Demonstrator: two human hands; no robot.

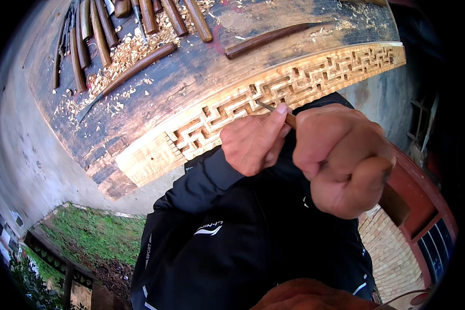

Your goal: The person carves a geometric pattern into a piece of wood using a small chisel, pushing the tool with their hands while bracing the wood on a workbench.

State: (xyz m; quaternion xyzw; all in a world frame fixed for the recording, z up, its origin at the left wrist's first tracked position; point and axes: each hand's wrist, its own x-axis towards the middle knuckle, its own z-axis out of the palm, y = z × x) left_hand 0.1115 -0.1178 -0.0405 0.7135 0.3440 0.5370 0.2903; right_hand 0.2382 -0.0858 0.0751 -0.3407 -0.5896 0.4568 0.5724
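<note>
A long pale wooden board (155, 157) lies along the near edge of the workbench, carved with a stepped lattice of grooves. The carving chisel (291, 121) slants over it, its thin metal tip at the grooves near the board's middle. My right hand (343, 157) is closed in a fist round its wooden handle, whose butt sticks out below the fist. My left hand (254, 142) sits at the board's near edge, fingers bent, one finger pressed along the chisel near the blade. Its other fingertips are partly hidden.
On the dark, worn workbench (62, 111) several wooden-handled carving tools (102, 39) lie at the far left. One chisel (139, 70) lies among curled wood shavings (134, 51); another carving tool (266, 42) rests beyond the board. Grass (98, 232) shows at lower left, a reddish frame (418, 196) at right.
</note>
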